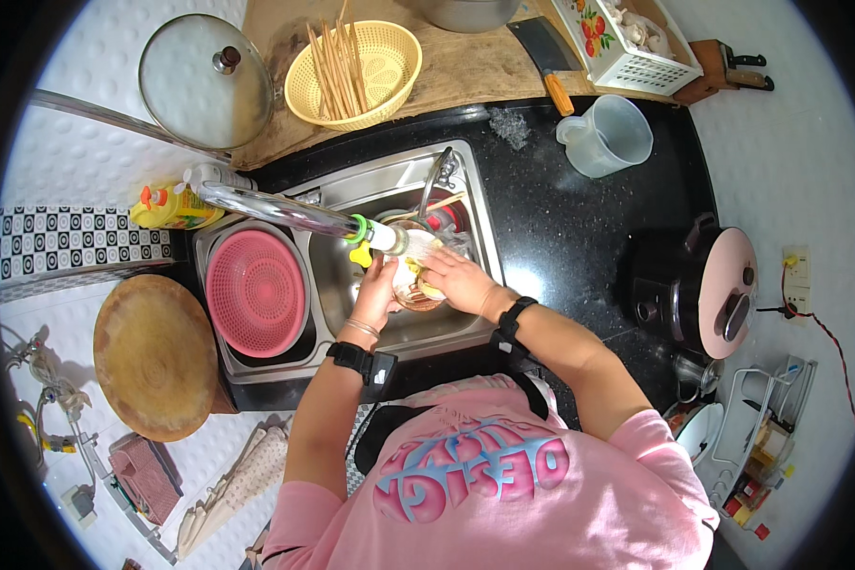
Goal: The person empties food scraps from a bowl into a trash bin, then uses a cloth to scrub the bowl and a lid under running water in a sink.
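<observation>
Both hands are over the right basin of a stainless steel sink (427, 343), under a chrome faucet (278, 208) with a white and green nozzle. My left hand (376, 293) grips the left side of a glass bowl or jar (419, 302), its exact kind unclear. My right hand (459, 279) lies at the bowl's right side, fingers bent over its rim; whether it grips anything is hard to tell. Pale and yellowish bits show between the hands. Behind them in the basin are a red item (440, 215), clear plastic and a wooden stick, partly hidden by the faucet.
A pink colander (256, 293) fills the left basin, with a round wooden board (154, 358) beside it. Behind stand a yellow basket (388, 64) of wooden sticks, a cleaver (546, 50) and a plastic jug (605, 139). An electric cooker (719, 293) is at right.
</observation>
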The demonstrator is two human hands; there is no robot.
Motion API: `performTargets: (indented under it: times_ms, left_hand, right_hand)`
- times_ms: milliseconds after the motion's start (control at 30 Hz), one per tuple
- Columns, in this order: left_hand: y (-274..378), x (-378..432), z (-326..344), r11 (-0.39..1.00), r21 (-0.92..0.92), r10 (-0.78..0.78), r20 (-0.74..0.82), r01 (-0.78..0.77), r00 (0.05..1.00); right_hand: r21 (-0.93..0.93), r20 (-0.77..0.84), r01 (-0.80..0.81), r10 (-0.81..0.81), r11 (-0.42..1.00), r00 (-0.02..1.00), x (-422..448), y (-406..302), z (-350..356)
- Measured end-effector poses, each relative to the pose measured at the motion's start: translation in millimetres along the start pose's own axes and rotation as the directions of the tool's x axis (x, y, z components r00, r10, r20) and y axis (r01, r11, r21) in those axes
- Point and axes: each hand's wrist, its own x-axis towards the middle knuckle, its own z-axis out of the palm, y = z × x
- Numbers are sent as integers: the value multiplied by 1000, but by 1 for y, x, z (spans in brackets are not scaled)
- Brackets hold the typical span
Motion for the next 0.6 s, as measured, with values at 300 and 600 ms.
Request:
performTargets:
  times_ms: [300,600]
  left_hand:
    - [-25,17,-13,995,-39,93,-93,-97,991]
    - [-1,-9,11,1000,-13,9,-52,-9,999]
  right_hand:
    - [494,-127,-47,126,868,984,17,-57,3]
    - [138,67,-20,11,990,998,13,-14,-13]
